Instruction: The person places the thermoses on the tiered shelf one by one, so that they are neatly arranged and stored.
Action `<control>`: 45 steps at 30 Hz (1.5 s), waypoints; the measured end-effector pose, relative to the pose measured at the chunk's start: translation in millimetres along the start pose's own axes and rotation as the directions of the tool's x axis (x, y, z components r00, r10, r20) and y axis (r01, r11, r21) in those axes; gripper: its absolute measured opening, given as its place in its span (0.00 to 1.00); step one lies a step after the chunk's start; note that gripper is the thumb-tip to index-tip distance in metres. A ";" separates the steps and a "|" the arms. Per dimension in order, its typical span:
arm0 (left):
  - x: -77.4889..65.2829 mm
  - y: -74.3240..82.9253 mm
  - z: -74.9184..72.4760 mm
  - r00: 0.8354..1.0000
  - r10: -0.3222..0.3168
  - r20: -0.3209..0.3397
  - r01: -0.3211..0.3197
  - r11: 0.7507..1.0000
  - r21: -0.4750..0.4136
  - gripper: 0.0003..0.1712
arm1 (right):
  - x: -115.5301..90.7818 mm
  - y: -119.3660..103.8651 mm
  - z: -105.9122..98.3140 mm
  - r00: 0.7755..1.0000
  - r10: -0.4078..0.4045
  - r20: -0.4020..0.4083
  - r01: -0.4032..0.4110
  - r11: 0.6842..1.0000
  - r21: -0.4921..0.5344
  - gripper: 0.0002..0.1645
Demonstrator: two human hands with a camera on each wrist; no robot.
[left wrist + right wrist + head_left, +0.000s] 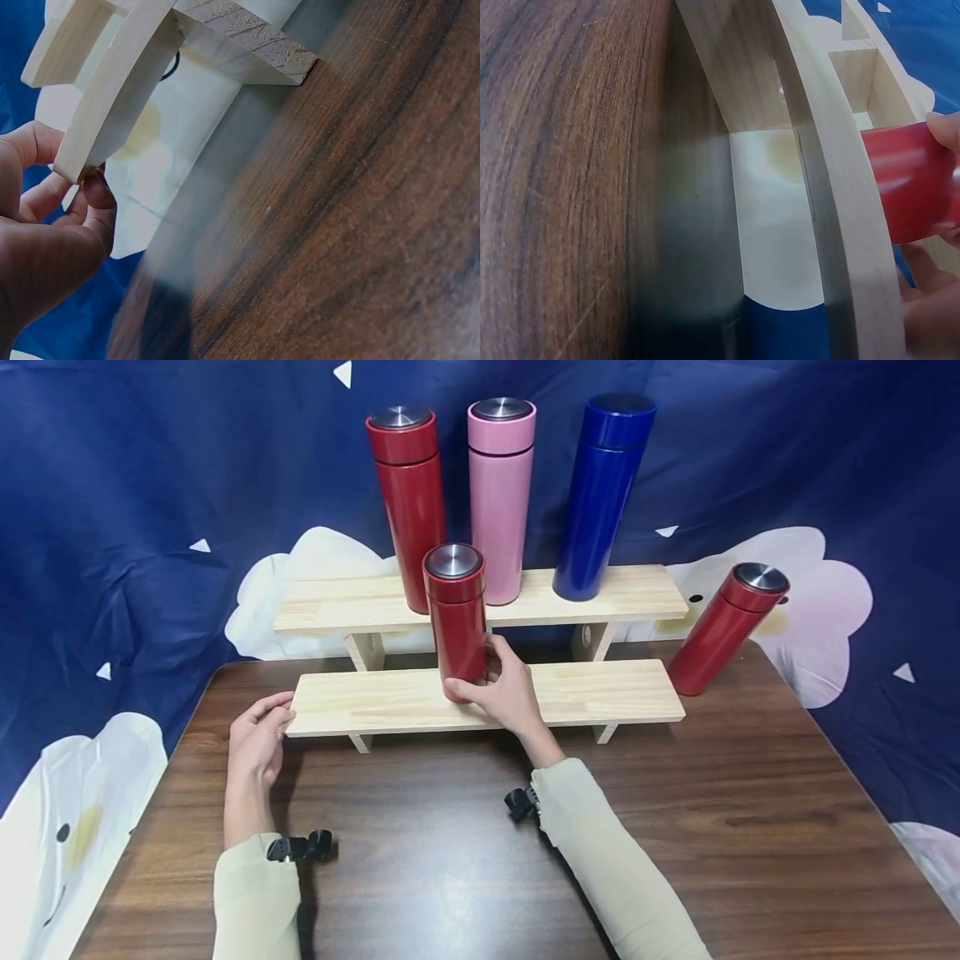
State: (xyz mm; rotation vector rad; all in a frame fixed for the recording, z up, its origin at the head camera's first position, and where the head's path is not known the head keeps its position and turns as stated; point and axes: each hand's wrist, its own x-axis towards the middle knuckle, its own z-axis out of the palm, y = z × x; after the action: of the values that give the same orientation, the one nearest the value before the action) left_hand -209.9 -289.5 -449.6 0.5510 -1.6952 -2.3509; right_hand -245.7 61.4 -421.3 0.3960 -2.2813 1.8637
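My right hand (pixel 510 687) grips the lower part of a red thermos bottle (pixel 457 622), which stands upright on the front, lower board (pixel 600 693) of a wooden shelf stand. In the right wrist view, fingers and thumb curl round the red bottle (pixel 911 180) just above the board's edge. At the left end of that same board, my left hand (pixel 257 739) pinches the wood. The left wrist view has its thumb and fingers on either side of the board's end (pixel 112 97).
The rear board (pixel 322 602) carries a red bottle (pixel 412 518), a pink bottle (pixel 501 510) and a blue bottle (pixel 606 502). Another red bottle (pixel 723 635) stands on the brown table (pixel 420 827), right of the stand. A blue patterned cloth (pixel 187 460) hangs behind.
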 end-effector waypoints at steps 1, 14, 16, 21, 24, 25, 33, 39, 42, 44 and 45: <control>-0.1 0.0 -0.2 1.000 0.001 0.000 -0.001 1.000 0.000 0.19 | -0.1 -0.5 0.1 1.000 0.003 0.000 -0.003 1.000 -0.001 0.42; -1.0 -0.6 -2.6 1.000 -0.012 -0.004 0.012 1.000 -0.014 0.19 | -1.3 -1.3 -3.9 0.998 0.016 0.063 -0.021 0.997 0.078 0.47; -1.3 -1.2 -2.6 1.000 -0.012 -0.009 0.012 1.000 -0.013 0.19 | -2.2 -0.8 -6.3 0.998 0.009 0.069 -0.016 0.995 0.097 0.47; -1.6 -2.5 -2.7 1.000 -0.003 -0.012 0.002 1.000 -0.008 0.18 | -4.2 0.0 -13.2 0.998 -0.014 0.069 0.005 0.991 0.133 0.46; -1.7 -3.0 -3.3 1.000 -0.008 -0.018 0.008 1.000 -0.003 0.19 | -5.1 0.3 -19.6 0.998 -0.016 0.060 0.007 0.990 0.141 0.44; -1.8 -3.0 -3.4 1.000 -0.009 -0.021 0.009 1.000 0.001 0.19 | -5.6 0.3 -22.7 0.998 -0.016 0.054 0.008 0.990 0.143 0.44; -1.3 -1.9 -2.8 1.000 0.001 -0.008 -0.001 1.000 0.000 0.18 | -10.1 -2.0 -57.5 0.999 -0.023 -0.045 0.030 0.984 0.177 0.41; -1.1 -0.8 -1.8 1.000 -0.001 0.000 0.001 1.000 -0.004 0.18 | -13.0 -5.9 -81.5 0.993 -0.012 -0.120 0.031 0.986 0.163 0.39; -0.8 -0.9 -1.3 1.000 -0.001 -0.001 0.001 1.000 0.004 0.18 | -14.8 -6.5 -92.2 0.987 -0.006 -0.160 0.030 0.989 0.148 0.37; -0.5 -1.0 -0.9 1.000 0.003 -0.003 -0.003 1.000 0.008 0.18 | -16.0 -7.4 -98.9 0.982 0.001 -0.189 0.028 0.988 0.152 0.36; -0.3 -1.0 -0.6 1.000 0.005 -0.002 -0.005 1.000 0.008 0.19 | -16.6 -7.8 -102.3 0.979 0.003 -0.206 0.029 0.988 0.152 0.36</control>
State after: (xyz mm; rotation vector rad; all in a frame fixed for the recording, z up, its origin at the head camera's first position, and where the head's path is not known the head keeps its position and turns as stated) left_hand -209.4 -289.6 -450.7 0.5491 -1.7035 -2.3403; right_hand -231.3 161.7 -397.9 0.2249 -2.0050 1.9797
